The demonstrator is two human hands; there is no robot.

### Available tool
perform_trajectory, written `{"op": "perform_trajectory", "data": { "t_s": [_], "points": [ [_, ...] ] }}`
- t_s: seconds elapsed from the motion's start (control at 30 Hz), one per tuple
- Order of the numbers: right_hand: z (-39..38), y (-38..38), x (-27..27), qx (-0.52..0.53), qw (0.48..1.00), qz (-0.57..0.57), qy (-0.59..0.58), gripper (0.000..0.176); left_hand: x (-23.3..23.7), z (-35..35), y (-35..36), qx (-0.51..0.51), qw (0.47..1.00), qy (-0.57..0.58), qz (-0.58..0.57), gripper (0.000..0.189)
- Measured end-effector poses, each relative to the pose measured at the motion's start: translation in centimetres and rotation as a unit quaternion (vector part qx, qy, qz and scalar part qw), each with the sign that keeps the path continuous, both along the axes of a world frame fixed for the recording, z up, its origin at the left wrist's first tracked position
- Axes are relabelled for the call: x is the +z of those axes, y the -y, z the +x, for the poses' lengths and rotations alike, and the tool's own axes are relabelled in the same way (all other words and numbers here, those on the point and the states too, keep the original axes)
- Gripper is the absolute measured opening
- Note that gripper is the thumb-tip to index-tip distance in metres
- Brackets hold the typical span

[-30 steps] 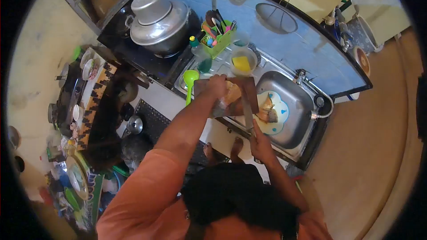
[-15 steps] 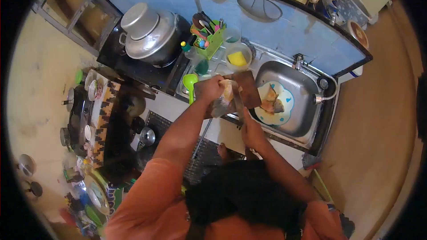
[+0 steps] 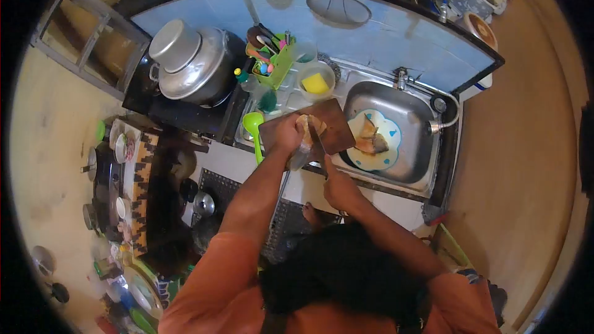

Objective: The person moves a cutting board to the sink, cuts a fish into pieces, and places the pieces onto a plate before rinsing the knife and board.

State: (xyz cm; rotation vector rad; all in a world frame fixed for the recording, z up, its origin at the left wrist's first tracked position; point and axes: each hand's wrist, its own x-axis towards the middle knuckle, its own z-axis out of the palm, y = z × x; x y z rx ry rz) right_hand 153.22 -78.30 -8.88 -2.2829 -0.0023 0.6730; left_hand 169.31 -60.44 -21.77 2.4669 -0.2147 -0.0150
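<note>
Steel sink (image 3: 416, 114) on the right, big lidded pot (image 3: 192, 65) back left on the stove. A wooden cutting board (image 3: 339, 125) bridges the sink's left edge, and a blue-and-white plate (image 3: 391, 131) with cut fish pieces (image 3: 371, 141) sits down in the basin. On the board is the fish (image 3: 307, 128), with the left hand (image 3: 288, 136) clamped over it. The right hand (image 3: 337, 188) is wrapped round the knife (image 3: 317, 142), blade on the fish. The hands are close together but not touching.
</note>
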Motion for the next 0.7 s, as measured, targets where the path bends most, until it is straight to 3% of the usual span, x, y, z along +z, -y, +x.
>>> {"op": "perform_trajectory", "data": {
  "t_s": [0.27, 0.47, 0.57, 0.63, 0.7],
  "points": [
    [0.7, -0.3, -0.6, 0.007, 0.999, 0.029, -0.015, 0.076, 0.3, -0.4, -0.1, -0.013, 0.999, 0.048, -0.012, 0.019],
    [1.1, -1.3, -1.7, -0.006, 0.999, 0.035, 0.014, 0.079, 1.9, -0.5, -0.3, -0.050, 0.995, -0.027, 0.078, 0.027],
    [1.2, -1.6, -1.8, 0.002, 1.000, 0.020, -0.008, 0.079, 2.6, -0.7, 0.1, -0.039, 0.998, 0.005, 0.043, 0.015],
    [1.4, -1.7, -1.9, 0.012, 1.000, -0.005, -0.027, 0.080, 2.5, -0.3, 0.3, -0.034, 0.992, -0.051, 0.113, 0.029],
    [1.6, -1.8, -2.1, 0.020, 0.999, -0.013, -0.021, 0.076, 1.0, 0.0, 0.0, -0.026, 0.990, -0.035, 0.135, 0.031]
  ]
}}
